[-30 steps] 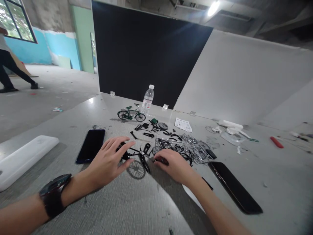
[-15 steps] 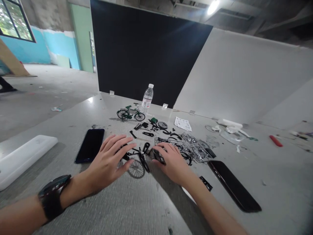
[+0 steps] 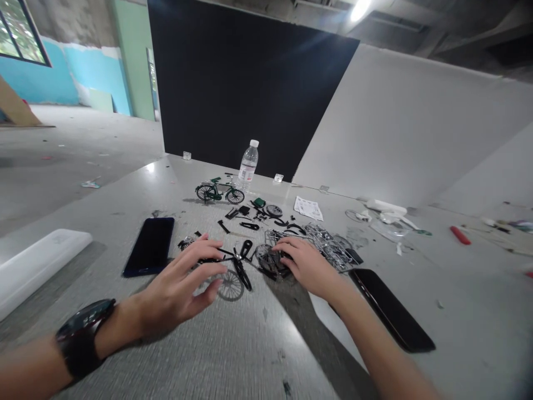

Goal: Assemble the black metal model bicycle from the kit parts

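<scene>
"Lettering first; can you read any?"

"None clearly; the clear bottle (image 3: 247, 168) wears a pale label with red and dark marks, too small to read; the printed sheet (image 3: 308, 208) is covered in fine marks, equally unreadable; the dial of the wristwatch (image 3: 85, 336) is too dim to make out."

"And the grips?"

"The left hand (image 3: 183, 286) is released, fingers spread and thumb apart, at the near side of the black bicycle model (image 3: 237, 257); whether a fingertip touches it, I cannot tell; the right hand (image 3: 308, 266) has bent fingers at a spoked wheel (image 3: 263, 256), beside the silvery sprues (image 3: 328, 247); I cannot tell whether it pinches anything."

"Where is that black model?"

"Between the two hands, on or just above the grey table (image 3: 200, 355); small black parts (image 3: 250, 226) lie beyond it; past them a green bicycle model (image 3: 219, 191) stands upright, near the bottle; one dark phone (image 3: 150, 244) lies beyond the left wrist, another (image 3: 391, 308) right of the right forearm."
</scene>
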The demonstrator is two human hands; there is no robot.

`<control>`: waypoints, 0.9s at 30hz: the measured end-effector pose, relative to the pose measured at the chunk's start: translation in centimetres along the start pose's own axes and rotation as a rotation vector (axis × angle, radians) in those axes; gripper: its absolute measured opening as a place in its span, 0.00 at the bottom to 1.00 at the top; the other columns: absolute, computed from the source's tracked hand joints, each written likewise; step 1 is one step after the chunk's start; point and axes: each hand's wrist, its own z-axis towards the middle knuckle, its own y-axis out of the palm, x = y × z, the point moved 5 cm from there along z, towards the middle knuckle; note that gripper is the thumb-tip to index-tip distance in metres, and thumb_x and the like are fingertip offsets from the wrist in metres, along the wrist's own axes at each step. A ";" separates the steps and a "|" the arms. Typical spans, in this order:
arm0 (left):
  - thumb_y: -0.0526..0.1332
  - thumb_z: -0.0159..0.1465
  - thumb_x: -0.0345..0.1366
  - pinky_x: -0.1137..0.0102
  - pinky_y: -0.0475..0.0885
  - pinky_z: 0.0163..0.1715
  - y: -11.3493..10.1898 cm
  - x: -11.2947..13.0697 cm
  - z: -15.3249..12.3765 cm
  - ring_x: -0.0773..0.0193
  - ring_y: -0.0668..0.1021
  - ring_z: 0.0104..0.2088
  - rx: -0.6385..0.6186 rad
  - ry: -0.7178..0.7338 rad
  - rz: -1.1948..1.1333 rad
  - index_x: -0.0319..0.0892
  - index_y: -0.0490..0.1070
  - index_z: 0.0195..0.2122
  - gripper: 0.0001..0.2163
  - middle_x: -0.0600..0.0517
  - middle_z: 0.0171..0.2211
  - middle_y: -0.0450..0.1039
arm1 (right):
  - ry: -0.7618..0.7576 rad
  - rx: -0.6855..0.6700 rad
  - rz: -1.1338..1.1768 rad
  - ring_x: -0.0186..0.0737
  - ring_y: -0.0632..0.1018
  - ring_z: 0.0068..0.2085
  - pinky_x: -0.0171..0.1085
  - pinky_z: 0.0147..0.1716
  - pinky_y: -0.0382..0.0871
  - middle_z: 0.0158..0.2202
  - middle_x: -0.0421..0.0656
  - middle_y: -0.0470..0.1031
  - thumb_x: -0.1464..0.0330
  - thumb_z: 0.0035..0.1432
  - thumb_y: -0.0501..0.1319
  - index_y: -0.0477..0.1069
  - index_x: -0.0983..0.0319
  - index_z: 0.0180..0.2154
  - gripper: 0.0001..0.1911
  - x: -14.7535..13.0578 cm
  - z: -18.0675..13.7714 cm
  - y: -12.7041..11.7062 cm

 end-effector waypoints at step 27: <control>0.61 0.66 0.23 0.59 0.69 0.47 0.6 0.2 -0.1 0.56 0.73 0.44 -0.029 -0.041 -0.034 0.39 0.70 0.46 0.09 0.46 0.41 0.71 | 0.118 -0.085 -0.107 0.57 0.75 0.52 0.55 0.49 0.71 0.51 0.47 0.74 0.70 0.54 0.69 0.76 0.57 0.36 0.06 2.4 -1.2 -1.3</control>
